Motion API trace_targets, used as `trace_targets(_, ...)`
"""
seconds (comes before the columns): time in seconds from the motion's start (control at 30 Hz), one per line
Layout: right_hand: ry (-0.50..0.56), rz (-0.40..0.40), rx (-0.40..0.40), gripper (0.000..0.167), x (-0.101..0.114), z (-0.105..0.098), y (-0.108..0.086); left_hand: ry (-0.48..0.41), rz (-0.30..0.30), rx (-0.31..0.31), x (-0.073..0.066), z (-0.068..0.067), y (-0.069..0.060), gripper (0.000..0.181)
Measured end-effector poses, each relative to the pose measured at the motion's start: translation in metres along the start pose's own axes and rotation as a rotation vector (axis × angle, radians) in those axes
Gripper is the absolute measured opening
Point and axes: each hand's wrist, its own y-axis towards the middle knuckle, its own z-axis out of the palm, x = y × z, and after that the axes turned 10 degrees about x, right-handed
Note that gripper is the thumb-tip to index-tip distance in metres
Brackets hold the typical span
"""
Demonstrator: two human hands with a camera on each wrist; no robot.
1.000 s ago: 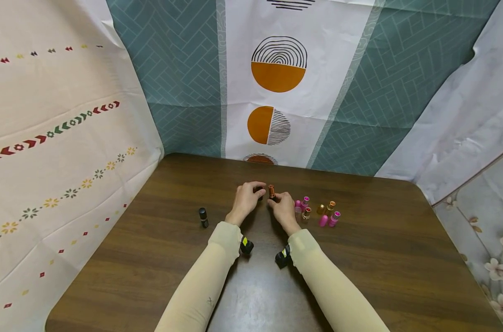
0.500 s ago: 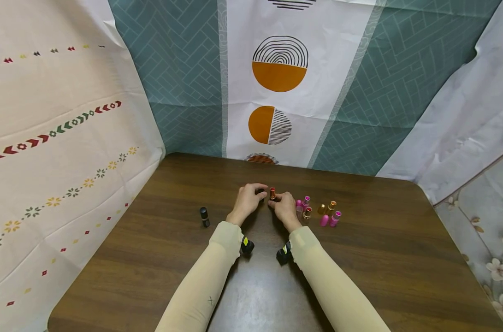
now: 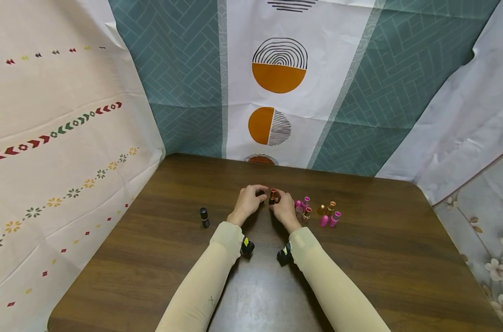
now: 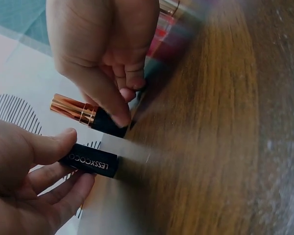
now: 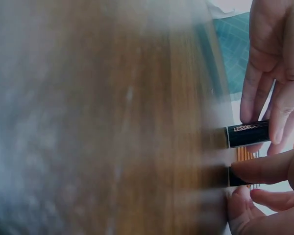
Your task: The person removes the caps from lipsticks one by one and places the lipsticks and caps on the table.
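Observation:
My left hand (image 3: 247, 203) pinches a black lipstick cap (image 4: 93, 159) with pale lettering between thumb and fingers; its lower end is at the tabletop. Close beside it, my right hand (image 3: 284, 207) holds an upright lipstick (image 3: 273, 196) by its black base. The shiny copper upper part of this lipstick stands bare in the left wrist view. In the right wrist view, the right fingers cover most of the black base (image 5: 235, 178). A small gap separates cap and lipstick.
Right of the hands stand several uncapped lipsticks, including a pink one (image 3: 335, 218) and a gold one (image 3: 330, 207), with caps such as a pink cap (image 3: 323, 221) beside them. A closed black lipstick (image 3: 204, 217) stands left on the brown table (image 3: 151, 276). Fabric hangs behind.
The right hand has brought the lipstick slightly down, and more of its black base now shows between the fingers. The left hand stays on the cap, almost still.

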Motion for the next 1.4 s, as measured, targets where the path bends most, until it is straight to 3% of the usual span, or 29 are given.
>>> trace_targets(0.17,0.067,0.026,0.016,0.065,0.003,0.000,-0.003,0.011,0.005,-0.001,0.000,0.000,-0.001,0.030)
trace_targets(0.47,0.110,0.033,0.030,0.065,0.004,-0.002,-0.003,0.007,0.004,0.012,-0.001,-0.002,-0.002,0.035)
trace_targets(0.7,0.178,-0.007,0.010,0.064,0.009,-0.008,-0.006,-0.028,0.063,-0.014,-0.015,-0.021,-0.007,0.034)
trace_targets(0.87,0.131,-0.056,-0.017,0.062,0.016,-0.013,-0.008,-0.019,0.109,-0.026,-0.023,-0.041,-0.012,0.032)
trace_targets(1.07,-0.018,-0.214,-0.079,0.053,0.023,-0.018,-0.011,-0.006,0.130,-0.025,-0.024,-0.061,-0.022,0.030)
trace_targets(1.4,-0.138,-0.266,0.013,0.056,0.035,-0.020,-0.013,0.019,0.098,0.037,-0.006,-0.090,-0.037,0.030)
